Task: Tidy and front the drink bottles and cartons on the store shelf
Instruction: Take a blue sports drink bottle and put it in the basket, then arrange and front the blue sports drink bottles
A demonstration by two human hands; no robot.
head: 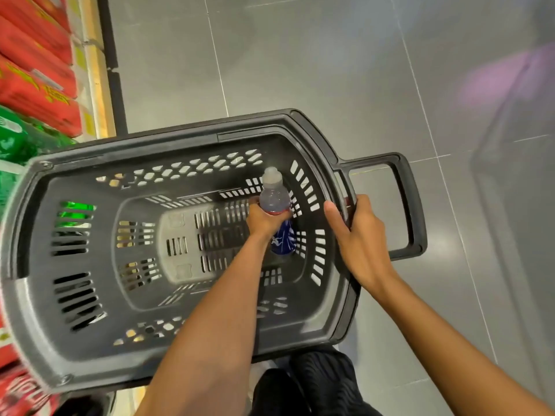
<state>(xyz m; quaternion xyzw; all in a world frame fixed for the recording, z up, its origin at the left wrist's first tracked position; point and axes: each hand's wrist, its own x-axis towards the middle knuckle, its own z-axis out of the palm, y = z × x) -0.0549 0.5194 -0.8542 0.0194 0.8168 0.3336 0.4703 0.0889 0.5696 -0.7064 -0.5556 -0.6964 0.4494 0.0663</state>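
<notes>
A small drink bottle with a clear cap and a blue label stands upright inside a dark grey shopping basket. My left hand reaches down into the basket and grips the bottle around its middle. My right hand holds the basket's right rim, with fingers curled over the edge beside its pull handle. Apart from the bottle, the basket holds nothing that I can see.
Red cartons and green packs fill the shelf along the left edge, behind a yellow shelf strip. Grey floor tiles spread ahead and to the right. My dark trouser leg shows below the basket.
</notes>
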